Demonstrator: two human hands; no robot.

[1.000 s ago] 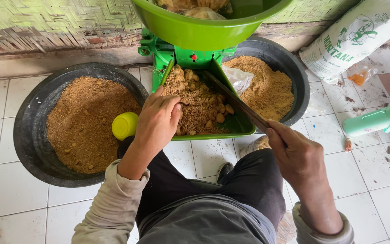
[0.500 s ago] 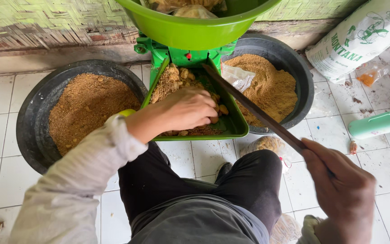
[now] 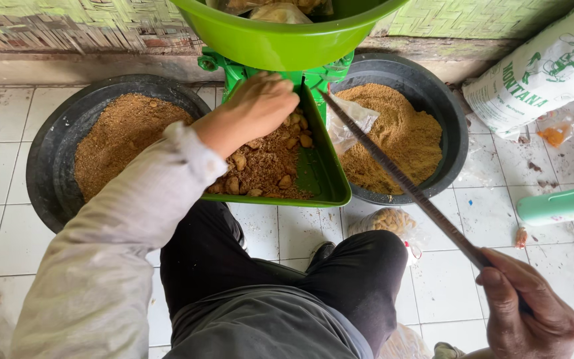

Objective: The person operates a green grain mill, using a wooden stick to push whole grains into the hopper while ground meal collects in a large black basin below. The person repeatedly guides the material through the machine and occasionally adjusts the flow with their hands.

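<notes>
A green tray [image 3: 330, 179] under a green grinder holds brown crumbly meal and several pale lumps [image 3: 264, 169]. My left hand [image 3: 257, 106] reaches into the far end of that tray, fingers curled over the meal at the grinder's base [image 3: 224, 66]; what it grips is hidden. My right hand [image 3: 526, 312] is low at the right, shut on the near end of a long thin metal rod [image 3: 400, 179]. The rod slants up to the left, its tip by the tray's right wall. A big green bowl [image 3: 287, 40] sits on top of the grinder.
A black basin [image 3: 51, 166] of brown meal stands on the left, and a second black basin [image 3: 450, 126] of meal with a plastic bag stands on the right. A white sack [image 3: 539, 73] and a pale green bottle [image 3: 563, 205] lie at right on the white tiled floor.
My left hand has moved from the middle of the tray up to its far end under the grinder. My right hand has pulled the rod back toward me, lower right.
</notes>
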